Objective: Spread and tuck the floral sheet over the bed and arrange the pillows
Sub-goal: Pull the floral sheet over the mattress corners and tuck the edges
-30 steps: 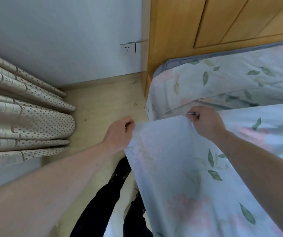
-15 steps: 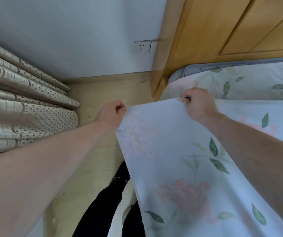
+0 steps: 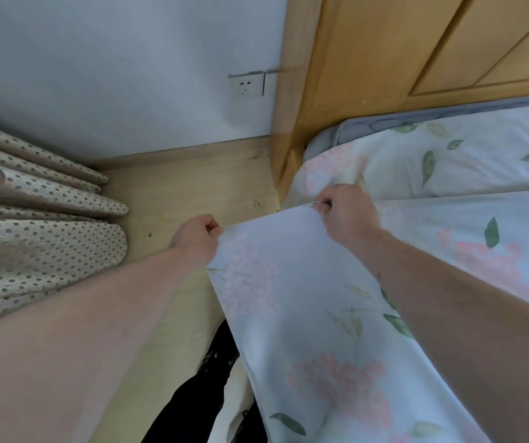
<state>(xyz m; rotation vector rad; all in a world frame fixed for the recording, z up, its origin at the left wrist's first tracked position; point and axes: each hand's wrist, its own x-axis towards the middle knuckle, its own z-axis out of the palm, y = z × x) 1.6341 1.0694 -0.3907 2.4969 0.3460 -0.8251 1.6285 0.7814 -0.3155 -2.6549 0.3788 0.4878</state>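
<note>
A pale blue cotton sheet printed with pink flowers and green leaves (image 3: 304, 314) is held stretched by its top edge between two bare hands. The left hand (image 3: 197, 239) is clenched on the left corner of that edge, out over the pale wooden floor (image 3: 177, 193) beside the bed. The right hand (image 3: 348, 215) is closed in a fist on the same edge further right, just above the near corner of the bed. From the two hands the sheet is draped downward and toward the viewer, its right part lying across the bed surface. Beyond the right hand, a further layer of the same floral fabric (image 3: 448, 161) is seen lying on the grey quilted mattress (image 3: 384, 123), whose rounded corner is exposed against the honey-coloured wooden headboard (image 3: 384, 59).

A white wall socket (image 3: 246, 85) is fixed to the grey-white wall just left of the headboard post. Cream curtains patterned with dark dots (image 3: 33, 225) are gathered in folds at the left, reaching the floor. Black trouser legs (image 3: 199, 394) are visible below, between the left forearm and the hanging sheet.
</note>
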